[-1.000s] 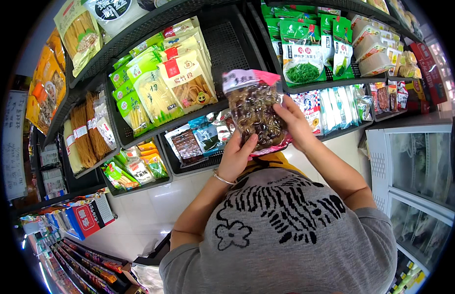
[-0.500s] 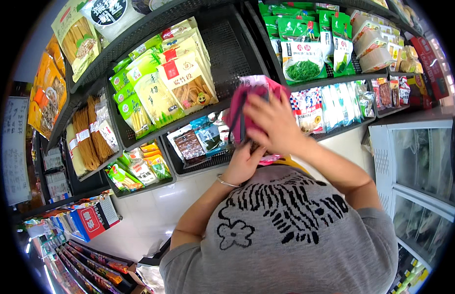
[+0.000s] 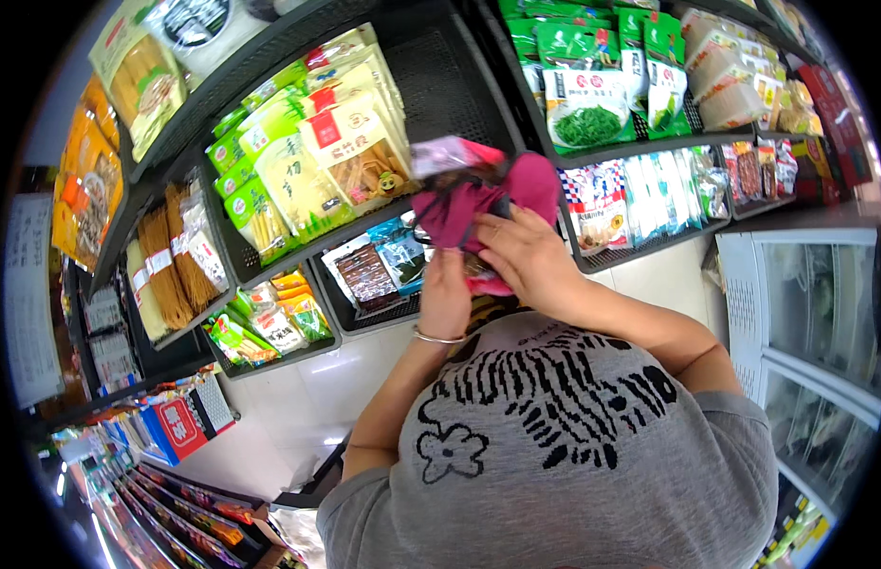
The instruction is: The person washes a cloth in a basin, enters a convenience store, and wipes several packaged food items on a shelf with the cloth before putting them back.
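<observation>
Maroon cloth (image 3: 533,182): bunched over pink-edged package (image 3: 456,154), before the shelving
Left hand (image 3: 446,292): closed on package's lower edge, likely steadying it
Right hand (image 3: 528,256): half-curled on cloth, apparently keeping it gathered
Pale bags (image 3: 355,156): fronts outward, presumably for display

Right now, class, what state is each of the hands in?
Left hand: closed, holding the clear plastic pack with pink edges.
Right hand: against the magenta fabric cloth; whether it grips cannot be told.
</observation>
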A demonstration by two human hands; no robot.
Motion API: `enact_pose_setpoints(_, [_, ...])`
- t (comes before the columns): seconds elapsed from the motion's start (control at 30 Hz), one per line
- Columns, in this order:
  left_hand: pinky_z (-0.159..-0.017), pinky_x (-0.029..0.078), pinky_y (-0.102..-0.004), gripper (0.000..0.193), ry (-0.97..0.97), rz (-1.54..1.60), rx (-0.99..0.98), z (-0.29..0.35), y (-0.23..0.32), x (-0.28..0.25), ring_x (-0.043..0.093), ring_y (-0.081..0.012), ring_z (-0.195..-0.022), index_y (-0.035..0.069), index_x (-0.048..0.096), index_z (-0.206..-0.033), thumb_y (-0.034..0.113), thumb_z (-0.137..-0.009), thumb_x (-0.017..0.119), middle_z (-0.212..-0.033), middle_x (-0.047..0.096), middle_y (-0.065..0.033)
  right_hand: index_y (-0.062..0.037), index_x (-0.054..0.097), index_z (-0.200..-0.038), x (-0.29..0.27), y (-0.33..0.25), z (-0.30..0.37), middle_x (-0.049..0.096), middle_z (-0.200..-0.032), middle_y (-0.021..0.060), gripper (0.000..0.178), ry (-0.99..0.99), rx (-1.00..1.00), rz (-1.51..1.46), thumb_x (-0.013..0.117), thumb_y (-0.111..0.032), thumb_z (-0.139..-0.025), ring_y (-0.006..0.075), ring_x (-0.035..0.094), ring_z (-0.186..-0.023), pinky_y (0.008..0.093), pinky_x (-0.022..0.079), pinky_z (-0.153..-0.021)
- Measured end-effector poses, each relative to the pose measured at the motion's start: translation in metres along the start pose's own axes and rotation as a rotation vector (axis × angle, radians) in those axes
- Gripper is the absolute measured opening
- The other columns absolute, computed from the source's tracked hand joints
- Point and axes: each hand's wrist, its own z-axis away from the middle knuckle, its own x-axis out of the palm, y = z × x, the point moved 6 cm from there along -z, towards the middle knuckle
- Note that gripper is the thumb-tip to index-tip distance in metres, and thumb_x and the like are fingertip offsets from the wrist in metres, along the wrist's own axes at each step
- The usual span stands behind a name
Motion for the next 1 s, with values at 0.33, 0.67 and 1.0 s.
enact_pose_setpoints(0.33, [-0.086,0.043,-0.0307,0.045,0.029,0.473,0.133,-0.017,0.024,-0.003,0.050,-0.0195,-0.107,0.004,0.044,-0.121,0.002,-0.080,0.060,-0.118,0.050,-0.0069,-0.0210,0.060,-0.090,-0.019,-0.024,0.011,0.053,-0.098,-0.0003,0.022,0.128,-0.290,0.243,0.056,-0.020,-0.068,0.0230,0.046,-0.092,0.0364,0.034,-0.078])
enact_pose_setpoints(0.67, [-0.093,0.041,-0.0391,0.036,0.050,0.885,0.021,-0.014,0.015,0.009,0.050,-0.0232,-0.110,0.005,0.038,-0.126,0.018,-0.093,0.044,-0.121,0.050,-0.0099,-0.0174,0.059,-0.086,-0.060,0.033,0.018,0.051,-0.088,0.0033,0.022,0.034,-0.296,0.261,0.062,-0.016,-0.064,0.0264,0.047,-0.084,0.0353,0.040,-0.069])
enact_pose_setpoints(1.0, [-0.092,0.043,-0.0394,0.044,-0.070,0.977,-0.214,-0.020,0.046,-0.003,0.050,-0.0250,-0.112,0.003,0.033,-0.131,0.031,-0.097,0.032,-0.125,0.047,-0.0122,0.0004,0.056,-0.106,-0.084,0.126,0.074,0.061,-0.097,0.0041,0.026,0.330,0.738,-0.551,0.061,-0.012,-0.084,0.0088,0.053,-0.087,0.0234,0.042,-0.078])
